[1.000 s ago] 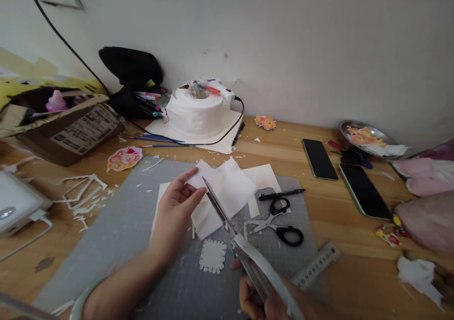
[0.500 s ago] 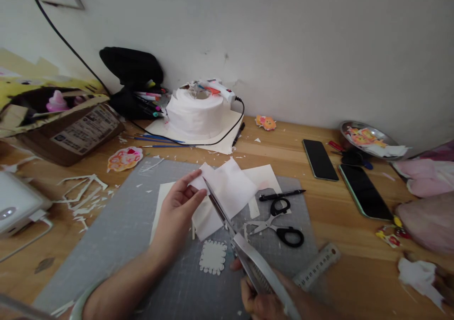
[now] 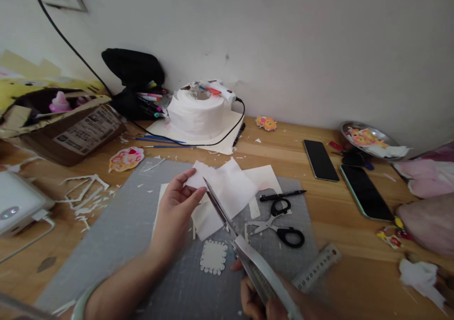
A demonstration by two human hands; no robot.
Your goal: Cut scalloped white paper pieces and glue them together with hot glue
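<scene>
Holding a white sheet up over the grey cutting mat with the left hand, thumb and fingers pinched on its near-left corner. Right hand clenched round the handles of long silver scissors, though mostly cut off at the frame edge, so hard to say exactly how. Blades closed or nearly so, tips right at the sheet's left edge beside the left thumb. Looks like early going on this piece: outline mostly square, no shaped edge showing. One scalloped white cutout already lying finished on the mat just below. Black-handled scissors and a black pen idle to the right, paper scraps littered off to the left.
</scene>
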